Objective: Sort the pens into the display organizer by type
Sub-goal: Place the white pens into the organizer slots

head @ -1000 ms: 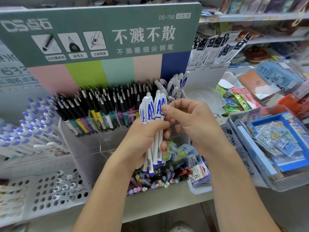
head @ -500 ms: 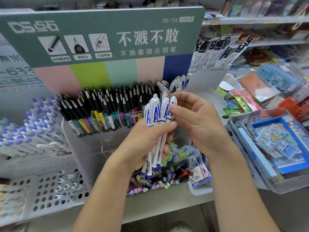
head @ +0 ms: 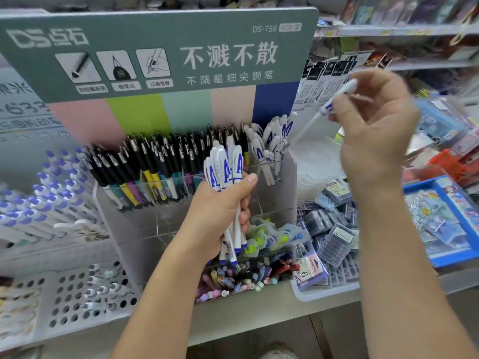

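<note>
My left hand [head: 216, 216] grips a bundle of white pens with blue clips [head: 226, 174], held upright in front of the clear display organizer [head: 286, 182]. My right hand [head: 373, 130] is raised at the right and pinches a single white-and-blue pen [head: 324, 112], tilted with its tip down toward the organizer's right end. That right compartment holds several matching white pens [head: 270, 143]. Black-capped pens with coloured barrels [head: 160, 167] fill the organizer's other compartments.
A green and pastel sign board [head: 155, 60] rises behind the organizer. White pens with purple caps [head: 49, 185] lie at the left above a perforated white tray [head: 67, 294]. Small coloured items [head: 246, 275] fill the front bin. Boxed refills [head: 334, 229] and a blue tray [head: 445, 218] sit at the right.
My right hand has pulled one white pen out of the bundle and lifted it up and to the right. My left hand keeps hold of the bundle.
</note>
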